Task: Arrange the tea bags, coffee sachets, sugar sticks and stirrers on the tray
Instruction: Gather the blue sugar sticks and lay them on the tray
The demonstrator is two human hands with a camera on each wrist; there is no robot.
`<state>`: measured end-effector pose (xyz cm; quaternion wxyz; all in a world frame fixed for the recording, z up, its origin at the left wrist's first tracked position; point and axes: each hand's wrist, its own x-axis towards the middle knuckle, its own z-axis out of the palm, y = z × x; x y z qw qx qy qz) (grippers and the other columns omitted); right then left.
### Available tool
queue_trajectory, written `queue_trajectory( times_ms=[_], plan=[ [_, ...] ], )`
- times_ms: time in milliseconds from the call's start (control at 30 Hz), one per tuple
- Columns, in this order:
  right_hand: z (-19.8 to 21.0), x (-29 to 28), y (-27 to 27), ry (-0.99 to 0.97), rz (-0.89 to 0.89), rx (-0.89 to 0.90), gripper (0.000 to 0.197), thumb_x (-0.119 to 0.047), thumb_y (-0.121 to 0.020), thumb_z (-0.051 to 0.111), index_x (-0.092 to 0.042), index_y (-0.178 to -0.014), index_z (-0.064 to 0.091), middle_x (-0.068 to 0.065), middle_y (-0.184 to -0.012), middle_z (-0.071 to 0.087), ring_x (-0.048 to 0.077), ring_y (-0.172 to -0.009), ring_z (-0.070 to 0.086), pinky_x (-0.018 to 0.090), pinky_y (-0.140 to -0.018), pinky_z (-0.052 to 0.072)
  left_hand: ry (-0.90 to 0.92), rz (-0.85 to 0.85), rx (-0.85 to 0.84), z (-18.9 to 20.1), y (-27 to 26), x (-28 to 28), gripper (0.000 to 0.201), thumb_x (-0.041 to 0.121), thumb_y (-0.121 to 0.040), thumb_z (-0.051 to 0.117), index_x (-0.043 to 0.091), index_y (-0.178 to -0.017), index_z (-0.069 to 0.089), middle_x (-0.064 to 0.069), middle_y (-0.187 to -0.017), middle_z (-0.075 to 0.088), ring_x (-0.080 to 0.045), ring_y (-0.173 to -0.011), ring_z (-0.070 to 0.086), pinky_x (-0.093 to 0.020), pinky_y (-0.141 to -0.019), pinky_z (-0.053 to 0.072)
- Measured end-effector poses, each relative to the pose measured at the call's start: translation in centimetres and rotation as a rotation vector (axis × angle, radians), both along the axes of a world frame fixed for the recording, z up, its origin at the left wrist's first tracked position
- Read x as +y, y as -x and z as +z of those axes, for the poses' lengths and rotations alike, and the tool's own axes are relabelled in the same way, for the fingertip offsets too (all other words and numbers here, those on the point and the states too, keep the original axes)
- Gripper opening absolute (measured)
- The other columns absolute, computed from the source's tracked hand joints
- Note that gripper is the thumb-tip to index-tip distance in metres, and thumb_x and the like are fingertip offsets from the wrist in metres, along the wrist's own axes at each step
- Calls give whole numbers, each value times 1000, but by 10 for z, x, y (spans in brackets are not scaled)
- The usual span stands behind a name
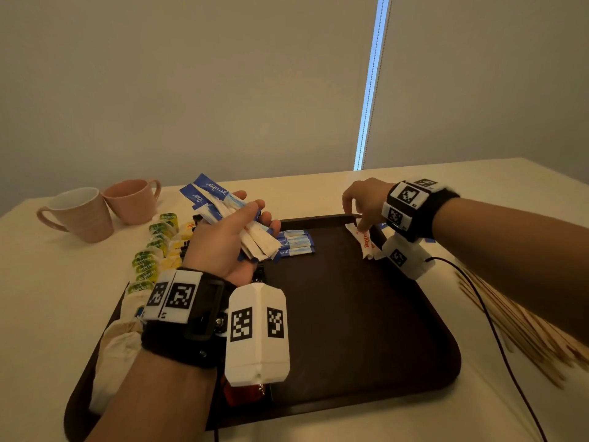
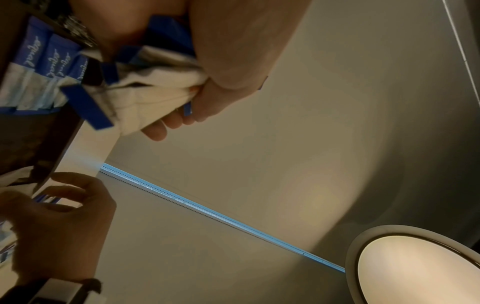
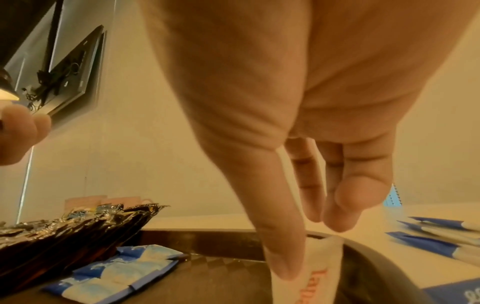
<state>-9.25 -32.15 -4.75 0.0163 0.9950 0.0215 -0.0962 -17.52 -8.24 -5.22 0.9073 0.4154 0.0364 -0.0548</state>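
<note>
Over near half of dark tray (image 1: 350, 314): left hand (image 1: 223, 240) palm-up, fingers curled round a fanned bundle of blue-and-white sugar sticks (image 1: 223, 212), raised off the surface. At far right corner: right hand (image 1: 363, 199) pointing down, thumb and fingertips (image 3: 285, 263) touching top end of white sugar sachet with red print (image 1: 365, 240) lying against tray rim; pinch or mere touch, cannot tell. Between hands: three blue sticks (image 1: 294, 242) flat, side by side. Along left edge: tea bags (image 1: 149, 260).

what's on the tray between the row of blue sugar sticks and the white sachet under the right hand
Nothing: in the head view that stretch of the tray is bare.
</note>
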Motion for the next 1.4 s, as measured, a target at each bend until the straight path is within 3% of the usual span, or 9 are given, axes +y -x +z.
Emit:
queue_trajectory(
  times_ms=[167, 433, 533, 733, 900, 1033, 1200, 1333, 1400],
  plan=[
    [-5, 1, 1, -8, -16, 67, 32, -32, -72, 87, -18, -89, 63, 5, -109, 66, 22, -99, 61, 24, -62, 42, -1, 0, 3, 0, 0, -1, 17, 2, -97, 54, 18, -102, 54, -7, -89, 63, -16, -71, 62, -27, -57, 59],
    [-1, 3, 5, 8, 28, 86, 35, -18, -75, 85, -17, -105, 67, -9, -87, 50, 18, -96, 54, 26, -72, 45, -8, -15, 4, 1, 2, -1, 17, 3, -97, 54, 18, -102, 54, -7, -90, 62, -16, -72, 62, -28, -57, 60],
    [4, 5, 10, -17, 84, 61, 30, -21, -78, 82, -17, -104, 67, -7, -93, 56, 18, -97, 58, 27, -78, 49, -13, -20, 10, 2, 3, -2, 18, 2, -96, 55, 18, -103, 55, -7, -90, 63, -16, -71, 63, -29, -57, 60],
    [44, 42, 25, -491, 350, -201, 28, -39, -92, 66, -14, -99, 77, -1, -92, 74, 11, -79, 66, 19, -67, 48, -77, -189, 17, 0, 11, -7, 32, 1, -91, 59, 13, -121, 57, -12, -96, 66, -18, -72, 65, -32, -59, 59],
    [58, 70, 38, -698, 430, -42, 26, -40, -85, 72, -18, -99, 79, -5, -93, 76, -1, -79, 65, 22, -73, 48, -178, -317, 28, -1, 19, -13, 14, 2, -94, 58, 8, -106, 60, -16, -100, 64, -19, -72, 64, -34, -66, 59],
    [57, 73, 40, -769, 396, -21, 6, -27, -84, 77, -22, -88, 77, -8, -94, 75, 2, -89, 65, 28, -80, 54, -204, -315, 30, -5, 17, -14, 18, 2, -94, 59, 9, -110, 58, -15, -104, 68, -20, -74, 66, -33, -63, 61],
    [58, 71, 42, -947, 321, -4, 4, -16, -87, 74, -13, -85, 72, -5, -74, 71, 11, -67, 57, 22, -58, 48, -206, -277, 6, -5, 15, -13, 28, 5, -94, 60, 9, -122, 56, -12, -97, 69, -19, -74, 66, -32, -60, 59],
    [54, 55, 30, -1123, 151, -77, 4, -10, -88, 73, -7, -90, 72, 2, -68, 68, 12, -60, 60, 23, -58, 50, -174, -217, 20, -4, 12, -10, 31, 3, -95, 57, 11, -125, 57, -12, -100, 68, -18, -72, 67, -32, -62, 60],
    [47, 46, 21, -1046, 83, -100, 5, -11, -88, 72, -8, -93, 72, 4, -74, 70, 13, -64, 62, 24, -60, 52, -156, -167, 26, -4, 9, -8, 34, 1, -94, 57, 11, -127, 57, -11, -102, 68, -19, -74, 67, -33, -60, 60]
  ],
)
